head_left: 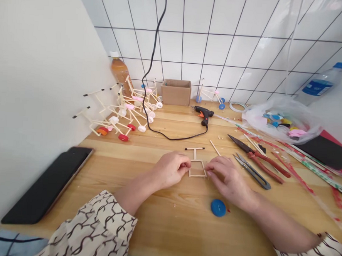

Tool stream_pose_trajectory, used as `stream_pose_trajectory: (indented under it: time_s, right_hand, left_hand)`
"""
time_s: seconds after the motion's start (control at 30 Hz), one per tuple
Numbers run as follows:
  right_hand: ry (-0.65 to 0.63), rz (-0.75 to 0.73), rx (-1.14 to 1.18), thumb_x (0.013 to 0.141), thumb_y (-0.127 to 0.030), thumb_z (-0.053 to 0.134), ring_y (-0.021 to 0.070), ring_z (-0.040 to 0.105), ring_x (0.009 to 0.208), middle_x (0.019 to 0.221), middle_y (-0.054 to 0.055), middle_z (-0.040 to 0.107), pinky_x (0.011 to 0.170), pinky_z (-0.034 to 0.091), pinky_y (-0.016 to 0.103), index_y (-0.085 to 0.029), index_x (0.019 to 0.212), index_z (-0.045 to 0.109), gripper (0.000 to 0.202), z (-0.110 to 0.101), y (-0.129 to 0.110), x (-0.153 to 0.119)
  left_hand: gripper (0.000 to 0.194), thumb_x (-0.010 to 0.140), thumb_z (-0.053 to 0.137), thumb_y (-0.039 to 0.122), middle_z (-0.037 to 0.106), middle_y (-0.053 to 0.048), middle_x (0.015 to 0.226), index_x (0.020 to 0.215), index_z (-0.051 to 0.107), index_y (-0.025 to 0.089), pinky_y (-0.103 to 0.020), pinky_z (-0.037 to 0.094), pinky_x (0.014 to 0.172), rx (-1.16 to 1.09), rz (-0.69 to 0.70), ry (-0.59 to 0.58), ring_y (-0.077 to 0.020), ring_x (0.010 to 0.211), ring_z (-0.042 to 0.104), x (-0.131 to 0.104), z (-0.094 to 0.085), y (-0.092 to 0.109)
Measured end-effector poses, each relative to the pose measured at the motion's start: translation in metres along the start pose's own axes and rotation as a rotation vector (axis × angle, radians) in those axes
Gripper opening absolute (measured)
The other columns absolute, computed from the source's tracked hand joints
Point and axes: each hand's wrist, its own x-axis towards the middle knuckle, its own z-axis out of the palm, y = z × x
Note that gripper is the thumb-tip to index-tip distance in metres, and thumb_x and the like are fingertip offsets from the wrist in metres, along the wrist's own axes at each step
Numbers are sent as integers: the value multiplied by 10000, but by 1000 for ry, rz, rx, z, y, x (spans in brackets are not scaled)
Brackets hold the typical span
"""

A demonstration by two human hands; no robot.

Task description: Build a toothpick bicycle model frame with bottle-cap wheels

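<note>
A small square frame of wooden sticks (pixel 197 176) lies on the wooden table, a short stem and a black-tipped crossbar (pixel 195 148) at its far side. My left hand (pixel 172 168) pinches the frame's left side between thumb and fingers. At the right side, my right hand (pixel 228 180) has its fingertips closed on the frame's edge. Close to my right wrist lies a blue bottle cap (pixel 218 207). Beyond the right hand is a loose wooden stick (pixel 215 147).
Pliers (pixel 256 156) and thread snips (pixel 252 171) lie right. A black glue gun (pixel 203 113) with its cord rests behind, near a cardboard box (pixel 176 92). Several stick models with cap wheels (pixel 128 106) stand left, above a black phone (pixel 48 184). A bag of caps (pixel 281 117) sits right.
</note>
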Motion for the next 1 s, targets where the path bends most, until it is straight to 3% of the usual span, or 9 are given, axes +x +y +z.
stream_pose_trajectory:
  time_s: [0.13, 0.4, 1.0]
  right_hand:
    - [29, -56, 24, 841, -79, 491, 189, 521, 785, 812, 58, 596, 715, 403, 346, -182, 871, 590, 146, 1, -3, -2]
    - [14, -30, 62, 853, -81, 488, 187, 512, 783, 813, 60, 591, 712, 408, 341, -180, 875, 591, 144, 1, -5, -5]
    - [25, -51, 37, 844, -106, 483, 196, 518, 776, 804, 64, 602, 718, 406, 352, -183, 846, 623, 159, 7, -12, -4]
  left_hand:
    - [166, 741, 553, 57, 650, -9, 723, 748, 658, 186, -234, 449, 671, -28, 19, 15, -146, 720, 587, -1, 1, -2]
    - [158, 778, 555, 68, 654, -25, 741, 756, 669, 174, -252, 453, 697, -90, 78, 20, -156, 749, 584, -6, 1, 1]
    - [180, 788, 537, 70, 661, -24, 782, 771, 671, 188, -282, 465, 734, -19, 94, -6, -168, 796, 595, -7, 2, -2]
